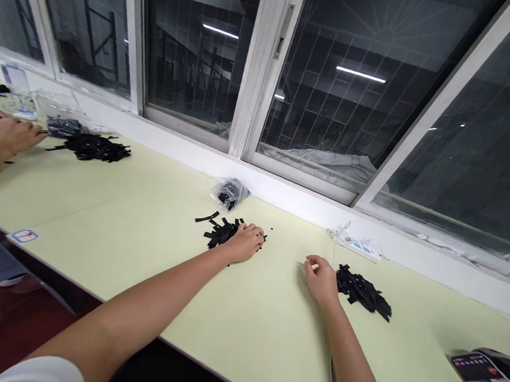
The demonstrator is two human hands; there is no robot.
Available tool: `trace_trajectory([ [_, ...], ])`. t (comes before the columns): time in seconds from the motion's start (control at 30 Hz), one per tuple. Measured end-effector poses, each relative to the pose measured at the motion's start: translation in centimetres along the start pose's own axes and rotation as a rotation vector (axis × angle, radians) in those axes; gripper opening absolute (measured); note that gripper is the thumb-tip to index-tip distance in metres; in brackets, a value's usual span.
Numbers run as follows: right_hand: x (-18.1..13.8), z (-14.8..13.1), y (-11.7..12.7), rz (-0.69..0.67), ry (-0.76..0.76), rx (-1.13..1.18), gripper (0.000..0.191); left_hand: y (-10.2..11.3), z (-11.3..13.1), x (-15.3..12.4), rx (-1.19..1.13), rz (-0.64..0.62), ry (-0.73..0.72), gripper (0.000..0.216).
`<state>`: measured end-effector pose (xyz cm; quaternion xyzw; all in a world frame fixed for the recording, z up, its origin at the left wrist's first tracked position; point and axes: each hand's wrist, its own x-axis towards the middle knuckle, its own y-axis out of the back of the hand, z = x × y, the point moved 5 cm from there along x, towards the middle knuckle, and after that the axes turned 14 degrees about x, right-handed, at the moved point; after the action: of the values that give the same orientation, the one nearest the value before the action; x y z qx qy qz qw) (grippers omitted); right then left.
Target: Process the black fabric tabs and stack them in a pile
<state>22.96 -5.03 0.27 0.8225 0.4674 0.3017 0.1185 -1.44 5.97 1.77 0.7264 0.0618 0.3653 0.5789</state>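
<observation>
My left hand rests over the right side of a loose pile of short black strips. Its fingers curl down onto the strips, and a dark strip end shows by the fingertips; the hand hides part of the pile. To the right, my right hand hovers at the table with thumb and forefinger bent together; what they hold, if anything, is too small to make out. Just beside that hand lies a second heap of black strips, some with small pale dots.
A clear plastic bag with black pieces stands behind the left pile. Near the wall are a power strip and its cable. A phone is at right. Another person's hand works at far left by more black strips.
</observation>
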Motion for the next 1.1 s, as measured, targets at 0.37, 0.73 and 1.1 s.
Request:
trace_trajectory([
  [0.37, -1.5, -3.3, -3.1, -0.269, -0.123, 0.479, 0.053, 4.7, 2.5, 0.2, -0.32, 0.316, 0.047, 0.023],
  [0.73, -2.3, -5.1, -4.8, -0.454, -0.199, 0.788, 0.046, 2.9, 6.0, -0.2, -0.867, 0.268, 0.237, 0.018],
  [1.1, -1.5, -4.2, -1.4, -0.388, -0.12, 0.205, 0.043, -0.7, 5.3, -0.1, -1.009, -0.053, 0.281, 0.023],
])
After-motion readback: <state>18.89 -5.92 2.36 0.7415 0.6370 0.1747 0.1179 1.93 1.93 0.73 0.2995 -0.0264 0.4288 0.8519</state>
